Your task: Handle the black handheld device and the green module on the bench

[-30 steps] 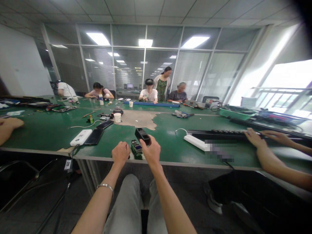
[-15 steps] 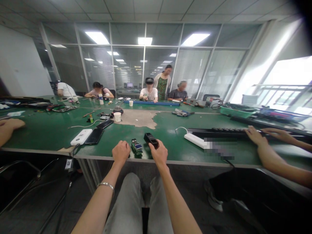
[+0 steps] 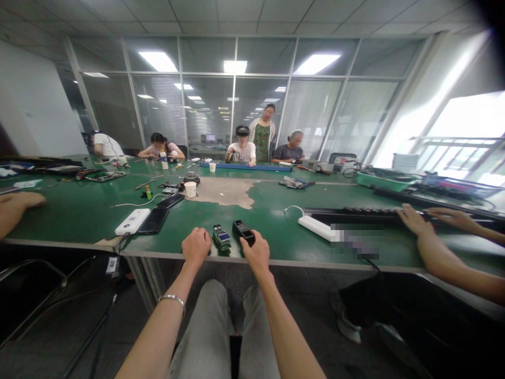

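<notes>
My left hand [image 3: 196,245] rests at the front edge of the green table, its fingers curled into a fist and nothing showing in them. Just right of it sits a small green circuit board assembly [image 3: 221,238] with a dark bluish screen. My right hand [image 3: 257,251] is closed on the near end of a black handheld device casing [image 3: 243,231], thumb on its right side. The casing lies tilted along the table, its far end pointing away and left. Whether it touches the tabletop I cannot tell.
Left stand a white power bank [image 3: 132,221], dark phones [image 3: 153,220] and a paper cup [image 3: 190,189]. Right lies a white power strip [image 3: 314,226] beside a long black rail [image 3: 347,215], where another person's hands [image 3: 416,220] work. Several people sit across the table [image 3: 276,231].
My right hand has shifted slightly left and down, and the black casing has turned a little with it. My left hand and the circuit board stay in place.
</notes>
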The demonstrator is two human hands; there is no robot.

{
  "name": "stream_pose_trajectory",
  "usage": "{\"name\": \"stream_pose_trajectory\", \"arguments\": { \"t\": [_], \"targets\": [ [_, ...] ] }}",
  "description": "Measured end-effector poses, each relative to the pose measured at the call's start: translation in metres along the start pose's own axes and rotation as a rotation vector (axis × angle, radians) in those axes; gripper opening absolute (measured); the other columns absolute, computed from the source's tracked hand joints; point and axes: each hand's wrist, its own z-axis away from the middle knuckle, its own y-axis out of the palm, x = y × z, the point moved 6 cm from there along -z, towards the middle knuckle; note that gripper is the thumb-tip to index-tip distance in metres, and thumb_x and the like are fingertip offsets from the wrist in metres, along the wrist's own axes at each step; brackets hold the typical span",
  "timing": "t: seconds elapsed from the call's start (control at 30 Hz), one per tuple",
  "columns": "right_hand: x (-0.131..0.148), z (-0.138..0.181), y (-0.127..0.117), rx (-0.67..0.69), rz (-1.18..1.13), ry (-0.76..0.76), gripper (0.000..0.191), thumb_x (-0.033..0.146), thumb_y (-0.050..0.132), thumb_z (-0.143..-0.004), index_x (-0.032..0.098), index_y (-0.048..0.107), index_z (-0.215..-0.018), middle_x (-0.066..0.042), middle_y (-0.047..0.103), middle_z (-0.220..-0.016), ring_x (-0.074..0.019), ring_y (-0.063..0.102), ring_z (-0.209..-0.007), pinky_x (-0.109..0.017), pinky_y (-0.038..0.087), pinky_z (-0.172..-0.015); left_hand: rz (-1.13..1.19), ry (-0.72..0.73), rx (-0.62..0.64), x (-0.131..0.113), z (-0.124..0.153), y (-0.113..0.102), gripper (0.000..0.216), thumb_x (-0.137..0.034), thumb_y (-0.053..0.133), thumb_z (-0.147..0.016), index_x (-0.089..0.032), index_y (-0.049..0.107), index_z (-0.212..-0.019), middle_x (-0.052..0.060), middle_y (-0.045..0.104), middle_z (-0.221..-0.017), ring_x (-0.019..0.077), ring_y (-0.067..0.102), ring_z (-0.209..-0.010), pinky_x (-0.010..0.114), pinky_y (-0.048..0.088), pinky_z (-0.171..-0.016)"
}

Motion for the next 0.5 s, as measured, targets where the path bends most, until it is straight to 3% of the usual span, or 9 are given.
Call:
{"name": "stream_pose_trajectory", "arguments": {
  "t": [0.37,0.5],
  "targets": [
    [-0.005,0.003,0.002,-0.023,0.014,-0.041,0.072,0.047,0.06,-0.08,0.004,0.044,-0.137,-0.02,0.06,-0.122,-0.03,0.057,-0.106,-0.037,0.042,-0.09,0.067,-0.005,-0.039,0.005,-0.001,0.0,0.032,-0.038,0.04,-0.093,-0.024,0.069,-0.091,0.005,0.063,-0.095,0.0161,0.058,-0.08,0.024,0.034,-0.065],
    [-0.003,0.005,0.002,-0.048,0.012,-0.083,0.067,0.046,0.059,-0.082,0.007,0.047,-0.135,-0.018,0.061,-0.122,-0.029,0.057,-0.105,-0.037,0.042,-0.09,0.124,-0.025,-0.056,0.011,-0.003,-0.002,0.032,-0.039,0.041,-0.092,-0.026,0.07,-0.093,0.004,0.065,-0.094,0.0166,0.059,-0.081,0.024,0.034,-0.065]
  ]
}}
